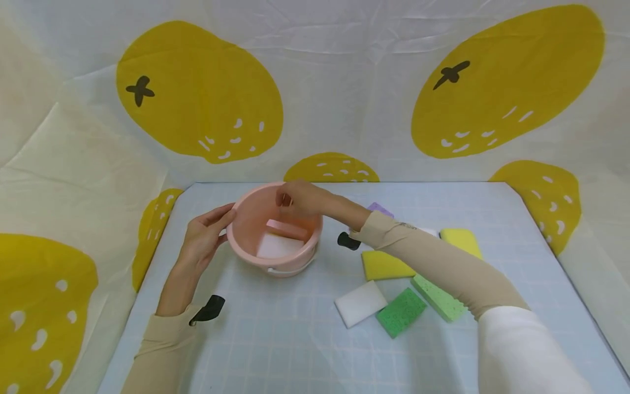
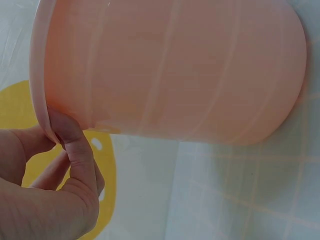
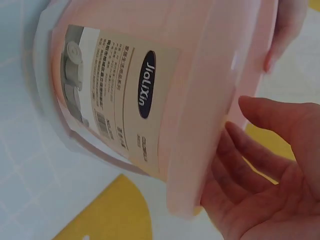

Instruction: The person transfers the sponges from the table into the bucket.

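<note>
A pink bucket (image 1: 241, 249) stands upright at the back left of the table, its white handle (image 1: 295, 269) hanging down at the front. My left hand (image 1: 204, 238) pinches the bucket's rim between thumb and fingers, as the left wrist view shows. Over the opening is my right hand (image 1: 301, 198), its loosely bent fingers reaching inside past the rim. I see nothing held between its thumb and fingers (image 3: 255, 152), though the fingertips are partly hidden by the bucket wall. Inside lie a pink sponge (image 1: 285, 229) and a white sponge (image 1: 276, 247).
Right of the bucket lie a white sponge (image 1: 361, 303), a dark green sponge (image 1: 401, 312), a light green sponge (image 1: 440, 298) and yellow sponges (image 1: 386, 266). A purple one (image 1: 380, 209) is partly behind my right sleeve. Lemon-print cloth (image 1: 344, 109) rises behind the table.
</note>
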Demonstrator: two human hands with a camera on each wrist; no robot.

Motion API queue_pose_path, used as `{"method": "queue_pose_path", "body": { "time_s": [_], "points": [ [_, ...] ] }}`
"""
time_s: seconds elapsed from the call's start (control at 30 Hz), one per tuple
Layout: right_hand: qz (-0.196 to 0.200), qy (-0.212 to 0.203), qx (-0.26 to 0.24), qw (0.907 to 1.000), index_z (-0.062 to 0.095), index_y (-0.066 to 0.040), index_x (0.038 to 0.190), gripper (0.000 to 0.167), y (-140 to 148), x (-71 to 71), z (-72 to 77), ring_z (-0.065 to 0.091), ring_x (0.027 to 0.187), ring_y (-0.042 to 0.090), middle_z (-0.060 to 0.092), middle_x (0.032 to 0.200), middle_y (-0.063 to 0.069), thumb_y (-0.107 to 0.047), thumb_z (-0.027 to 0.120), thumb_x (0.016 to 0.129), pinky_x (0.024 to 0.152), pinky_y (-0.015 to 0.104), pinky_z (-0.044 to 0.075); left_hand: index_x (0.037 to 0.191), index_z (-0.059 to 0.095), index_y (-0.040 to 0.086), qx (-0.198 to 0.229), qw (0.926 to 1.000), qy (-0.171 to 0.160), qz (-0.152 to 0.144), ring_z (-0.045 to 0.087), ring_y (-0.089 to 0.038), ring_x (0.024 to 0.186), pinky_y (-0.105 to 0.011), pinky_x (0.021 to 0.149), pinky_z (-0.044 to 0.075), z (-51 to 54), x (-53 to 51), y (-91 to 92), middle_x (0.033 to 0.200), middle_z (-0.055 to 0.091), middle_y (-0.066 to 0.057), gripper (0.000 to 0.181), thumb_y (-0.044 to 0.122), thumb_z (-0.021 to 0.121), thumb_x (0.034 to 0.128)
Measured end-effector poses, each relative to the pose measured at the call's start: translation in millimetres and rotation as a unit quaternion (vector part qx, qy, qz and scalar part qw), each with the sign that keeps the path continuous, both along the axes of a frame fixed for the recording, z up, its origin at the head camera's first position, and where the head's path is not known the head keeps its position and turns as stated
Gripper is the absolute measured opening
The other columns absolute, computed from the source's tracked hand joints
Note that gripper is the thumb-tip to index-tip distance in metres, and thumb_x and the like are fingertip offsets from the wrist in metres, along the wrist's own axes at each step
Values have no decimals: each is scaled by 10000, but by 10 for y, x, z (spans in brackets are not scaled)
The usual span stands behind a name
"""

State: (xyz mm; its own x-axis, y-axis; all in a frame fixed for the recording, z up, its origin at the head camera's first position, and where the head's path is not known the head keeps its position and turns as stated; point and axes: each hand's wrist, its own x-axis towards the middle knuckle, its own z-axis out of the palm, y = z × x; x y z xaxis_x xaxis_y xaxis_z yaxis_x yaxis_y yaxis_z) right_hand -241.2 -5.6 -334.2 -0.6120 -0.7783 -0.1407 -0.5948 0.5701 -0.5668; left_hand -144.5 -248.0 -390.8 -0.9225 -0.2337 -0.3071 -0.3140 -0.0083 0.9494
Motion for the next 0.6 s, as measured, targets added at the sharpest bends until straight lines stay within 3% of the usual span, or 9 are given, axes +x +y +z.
{"method": "queue_pose_path", "body": {
  "time_s": [0.4, 0.6],
  "points": [
    [-341, -168, -725, 9966, 692, -14, 1162, 243, 259, -47, 85, 633, 1009, 223, 684, 1084, 88, -176, 718, 982, 897, 281, 553, 1460, 583, 87, 168, 9998, 129, -2, 621, -107, 1105, -182, 850, 566, -5, 25, -1, 1340, 611, -23, 624, 360, 767, 929],
    [-443, -24, -1077, 9932, 697, 4, 1162, 269, 416, -92, 127, 650, 989, 231, 699, 1070, 99, -178, 737, 968, 893, 299, 568, 1458, 581, 75, 174, 9997, 165, 37, 625, -107, 1094, -184, 844, 569, -7, 19, 5, 1323, 620, -25, 616, 343, 765, 935]
  ]
}}
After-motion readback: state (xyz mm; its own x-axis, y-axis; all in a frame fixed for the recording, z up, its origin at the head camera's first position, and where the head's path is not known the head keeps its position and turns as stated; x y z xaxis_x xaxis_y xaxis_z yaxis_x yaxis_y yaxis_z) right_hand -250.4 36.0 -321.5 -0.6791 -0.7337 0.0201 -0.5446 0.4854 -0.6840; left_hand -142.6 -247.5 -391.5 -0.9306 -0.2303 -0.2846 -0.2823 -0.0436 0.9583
